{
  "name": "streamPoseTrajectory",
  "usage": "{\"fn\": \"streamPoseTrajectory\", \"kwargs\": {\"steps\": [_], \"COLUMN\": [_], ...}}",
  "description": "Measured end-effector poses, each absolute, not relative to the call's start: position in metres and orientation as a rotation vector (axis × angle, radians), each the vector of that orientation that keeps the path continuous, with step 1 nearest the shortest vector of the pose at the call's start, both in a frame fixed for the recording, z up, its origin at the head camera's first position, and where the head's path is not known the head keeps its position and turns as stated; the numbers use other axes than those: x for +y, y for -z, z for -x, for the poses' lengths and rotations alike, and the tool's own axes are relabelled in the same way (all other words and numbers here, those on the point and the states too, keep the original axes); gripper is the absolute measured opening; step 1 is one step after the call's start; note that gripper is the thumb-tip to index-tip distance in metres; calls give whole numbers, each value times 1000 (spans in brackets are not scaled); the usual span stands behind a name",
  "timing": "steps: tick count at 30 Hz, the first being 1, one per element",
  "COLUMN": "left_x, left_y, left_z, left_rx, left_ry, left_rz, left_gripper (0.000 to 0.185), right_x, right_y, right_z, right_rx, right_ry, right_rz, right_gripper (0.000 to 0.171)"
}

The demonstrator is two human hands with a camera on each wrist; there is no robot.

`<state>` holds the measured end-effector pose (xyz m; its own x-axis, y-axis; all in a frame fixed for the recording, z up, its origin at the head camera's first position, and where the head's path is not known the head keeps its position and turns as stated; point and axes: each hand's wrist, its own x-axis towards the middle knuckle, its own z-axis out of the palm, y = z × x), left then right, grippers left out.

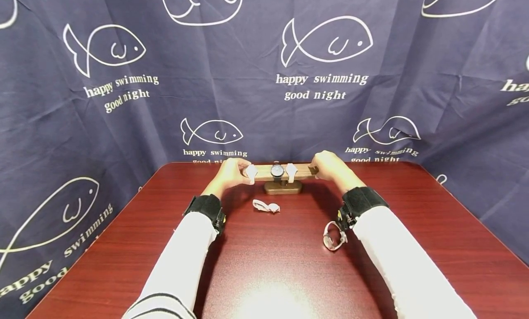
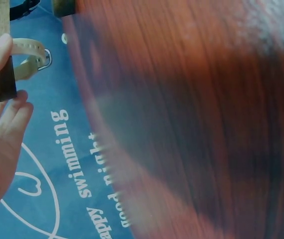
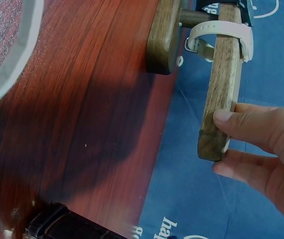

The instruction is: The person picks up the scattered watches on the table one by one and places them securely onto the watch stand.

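The wooden bar [image 1: 303, 170] is above its small base [image 1: 283, 187] near the far edge of the table [image 1: 256, 245], and its long axis runs left to right, almost level, one end pointing to each side. The left hand [image 1: 233, 173], partly closed, pinches the left end, while the right hand [image 1: 330, 165], also partly closed, pinches the right end; a black watch [image 1: 277, 171] is strapped near the middle.

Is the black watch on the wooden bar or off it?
On: in the head view, the black watch sits across the wooden bar, with one pale watch and another pale watch either side.
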<state>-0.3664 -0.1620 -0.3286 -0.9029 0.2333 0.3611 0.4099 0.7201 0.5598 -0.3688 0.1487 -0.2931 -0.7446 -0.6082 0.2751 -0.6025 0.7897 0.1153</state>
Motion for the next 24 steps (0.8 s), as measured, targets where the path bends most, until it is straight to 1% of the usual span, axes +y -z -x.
{"fn": "streamPoseTrajectory", "kwargs": {"steps": [11,19,24], "left_x": [-161,-157,-155], "left_y": [329,329,328], "left_z": [368,369,369], "left_rx": [-2650,-2649,-2670], "left_ry": [1019,993,993], "left_rz": [530,546,523], "left_gripper": [54,48,50], "right_x": [148,148,148], "right_y": [293,293,293], "right_z": [368,368,368], "right_rx": [-2671,-2663,-2672], "right_ry": [37,24,18], "right_rz": [-936,-934,-925], "right_gripper": [32,33,33]}}
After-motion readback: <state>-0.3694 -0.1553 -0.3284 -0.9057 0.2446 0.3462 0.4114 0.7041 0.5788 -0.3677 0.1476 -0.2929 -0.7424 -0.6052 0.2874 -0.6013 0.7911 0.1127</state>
